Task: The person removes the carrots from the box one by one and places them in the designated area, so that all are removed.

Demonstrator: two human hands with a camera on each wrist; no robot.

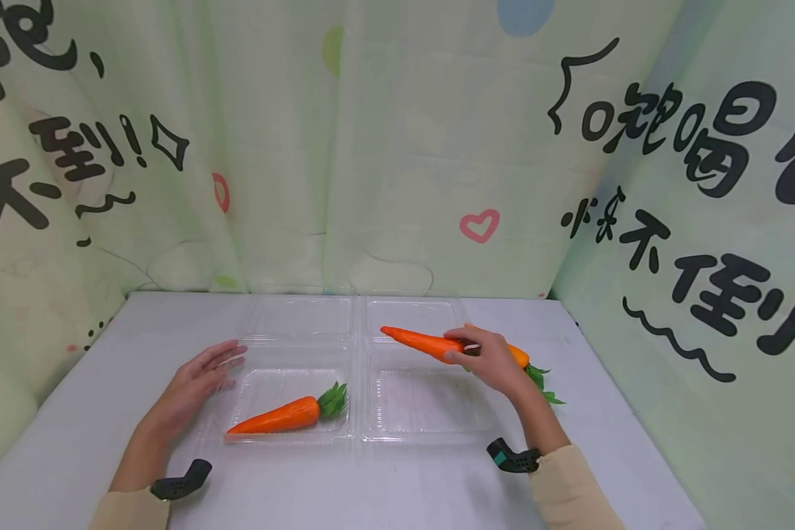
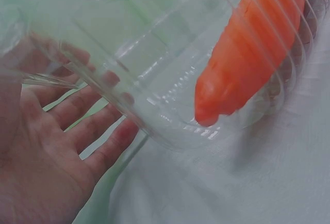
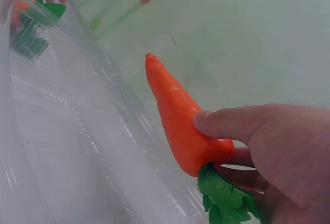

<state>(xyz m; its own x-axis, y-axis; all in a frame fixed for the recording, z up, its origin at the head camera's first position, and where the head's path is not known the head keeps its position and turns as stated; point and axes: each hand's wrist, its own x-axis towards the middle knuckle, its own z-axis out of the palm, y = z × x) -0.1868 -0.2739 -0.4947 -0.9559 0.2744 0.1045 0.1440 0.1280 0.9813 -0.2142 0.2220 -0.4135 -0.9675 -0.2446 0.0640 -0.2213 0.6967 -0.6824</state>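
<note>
My right hand (image 1: 490, 361) pinches an orange carrot (image 1: 424, 342) near its leafy end, thumb on top. The carrot is raised over the right clear plastic box (image 1: 430, 434), its tip pointing left; its green leaves (image 3: 224, 195) hang below the fingers in the right wrist view. Another carrot (image 1: 281, 417) lies in the left clear plastic box (image 1: 291, 439), tip to the left and leaves to the right. Beside that box's left side is my left hand (image 1: 195, 383), fingers extended at the clear rim (image 2: 111, 97) in the left wrist view.
Beyond my right wrist lies a further carrot (image 1: 520, 357) with green leaves, partly hidden by the hand and forearm. Both boxes have raised clear lids (image 1: 298, 318) at the back. A printed curtain (image 1: 397, 147) hangs behind and beside the white table (image 1: 397, 493).
</note>
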